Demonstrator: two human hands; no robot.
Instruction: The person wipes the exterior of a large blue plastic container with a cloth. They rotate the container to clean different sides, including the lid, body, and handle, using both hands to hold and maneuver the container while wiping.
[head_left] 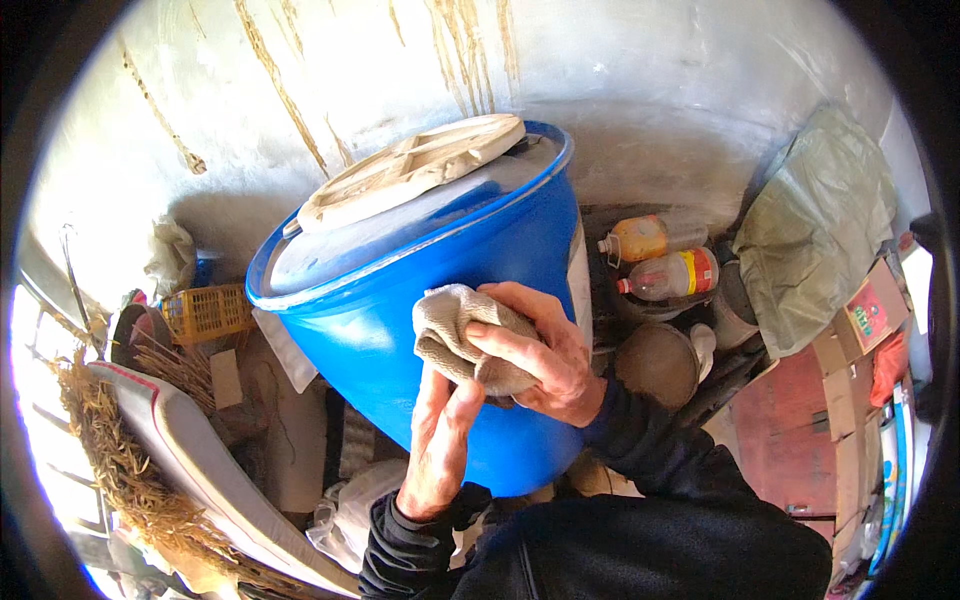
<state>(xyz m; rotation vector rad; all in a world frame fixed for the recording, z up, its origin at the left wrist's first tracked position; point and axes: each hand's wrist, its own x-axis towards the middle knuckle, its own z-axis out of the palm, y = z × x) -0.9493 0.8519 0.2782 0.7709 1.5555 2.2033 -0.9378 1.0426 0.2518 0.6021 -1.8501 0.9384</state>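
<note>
A bunched grey-beige cloth (458, 330) is between my two hands, in front of the big blue plastic barrel (365, 350). My right hand (552, 352) wraps it from the right, thumb pressed across its folds. From below, my left hand (437, 440) grips the lower edge of the cloth, its fingertips partly hidden behind the folds. Whether the cloth touches the barrel, I cannot tell. A pale round lid with crossing ribs (410, 170) lies tilted on the barrel's dusty top.
Right of the barrel, two plastic bottles (668, 275) lie near a round dusty pan (657, 365) and a greenish sheet (820, 230). To the left are a yellow crate (205, 313), dry stalks (110, 440) and a long pale padded board (215, 480). A stained wall (640, 70) stands behind.
</note>
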